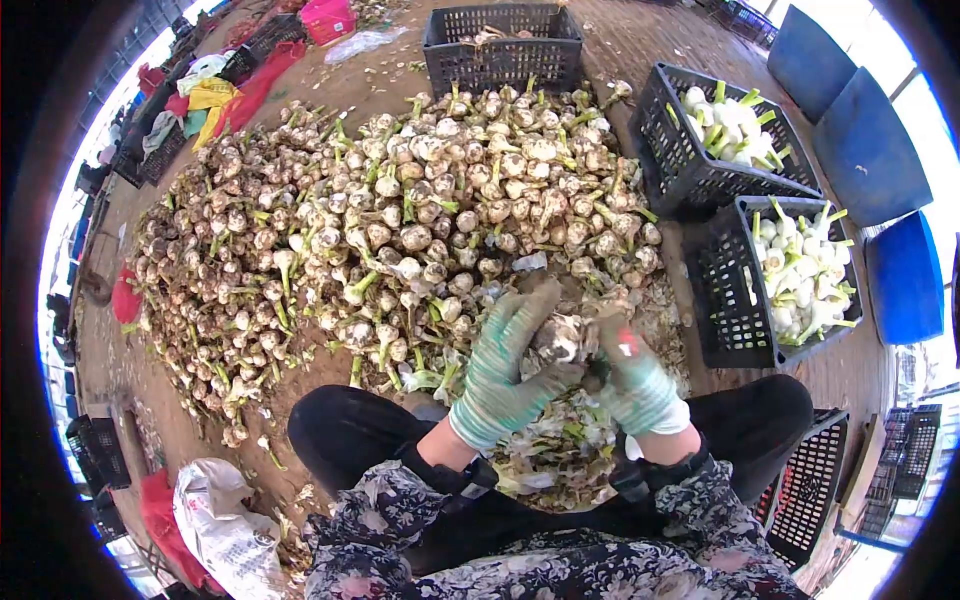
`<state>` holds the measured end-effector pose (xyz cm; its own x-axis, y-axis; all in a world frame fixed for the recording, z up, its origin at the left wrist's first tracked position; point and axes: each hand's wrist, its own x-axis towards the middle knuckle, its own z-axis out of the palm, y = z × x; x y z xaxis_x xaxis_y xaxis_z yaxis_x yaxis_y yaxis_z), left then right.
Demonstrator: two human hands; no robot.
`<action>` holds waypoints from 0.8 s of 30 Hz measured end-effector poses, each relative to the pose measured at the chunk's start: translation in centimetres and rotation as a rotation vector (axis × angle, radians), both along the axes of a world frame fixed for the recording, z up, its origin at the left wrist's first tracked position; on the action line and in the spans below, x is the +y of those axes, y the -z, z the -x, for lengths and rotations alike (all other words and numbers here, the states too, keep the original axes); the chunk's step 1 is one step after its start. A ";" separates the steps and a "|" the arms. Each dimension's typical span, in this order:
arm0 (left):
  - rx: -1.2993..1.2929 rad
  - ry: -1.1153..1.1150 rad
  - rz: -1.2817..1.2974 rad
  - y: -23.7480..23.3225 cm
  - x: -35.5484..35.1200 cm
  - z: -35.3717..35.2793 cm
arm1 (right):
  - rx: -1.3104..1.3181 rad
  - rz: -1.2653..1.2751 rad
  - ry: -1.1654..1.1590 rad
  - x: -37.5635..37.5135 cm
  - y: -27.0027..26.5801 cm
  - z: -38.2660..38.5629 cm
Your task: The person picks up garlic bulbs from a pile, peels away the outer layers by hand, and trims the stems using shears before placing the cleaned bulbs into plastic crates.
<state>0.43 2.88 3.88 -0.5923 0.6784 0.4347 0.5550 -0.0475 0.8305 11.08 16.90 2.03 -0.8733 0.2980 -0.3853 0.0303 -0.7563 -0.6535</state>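
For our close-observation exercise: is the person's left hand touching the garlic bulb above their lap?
Touching. The head view shows the gloved left hand wrapped round the bulb, with no gap between them.

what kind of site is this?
Likely a farm yard or shed where garlic gets sorted: a large heap of dirty garlic lies on bare ground, black crates hold cleaned white bulbs, and the gloved left hand grips one garlic bulb.
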 end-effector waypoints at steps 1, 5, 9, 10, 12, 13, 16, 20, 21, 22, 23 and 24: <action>0.068 -0.002 0.001 0.0 0.0 0.1 | -0.009 -0.383 -0.115 -0.4 -1.2 0.4; 0.102 -0.051 0.007 -0.1 -0.3 0.2 | -0.032 -0.974 -0.232 -0.2 -0.1 0.6; 0.003 -0.042 -0.031 -0.2 -0.2 0.2 | 0.031 0.002 -0.075 -0.4 -0.4 0.8; 0.058 -0.021 -0.023 -0.3 -0.2 0.3 | 0.121 0.187 -0.110 -0.3 -1.3 1.0; 0.041 -0.005 0.030 -1.0 -0.3 0.0 | 0.163 -0.454 -0.170 0.3 -0.6 0.9; 0.027 0.011 0.081 -1.2 -0.3 -0.1 | 0.200 -1.098 -0.225 0.7 -0.2 0.7; 0.143 -0.004 -0.016 -0.4 -0.2 0.4 | 0.191 -1.777 -0.283 1.1 1.1 0.4; 0.202 -0.015 -0.022 -0.4 -0.5 0.6 | 0.069 -0.659 -0.250 0.2 1.6 1.0; 0.142 -0.028 -0.041 -0.5 -0.5 0.5 | 0.029 -0.155 -0.167 0.0 1.2 1.1; 0.083 -0.042 -0.061 -0.6 -0.5 0.5 | 0.028 -0.154 -0.166 0.0 1.2 1.0; 0.047 -0.038 -0.107 0.0 -0.3 0.7 | 0.048 -0.242 -0.187 0.0 1.2 0.9; 0.046 -0.036 -0.106 -0.1 -0.4 0.7 | 0.067 -0.330 -0.207 -0.1 0.7 1.0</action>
<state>-0.25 2.52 4.03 -0.5934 0.6058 0.5300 0.5955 -0.1127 0.7954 10.12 16.81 1.29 -0.9479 0.2114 -0.2384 0.1090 -0.4880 -0.8660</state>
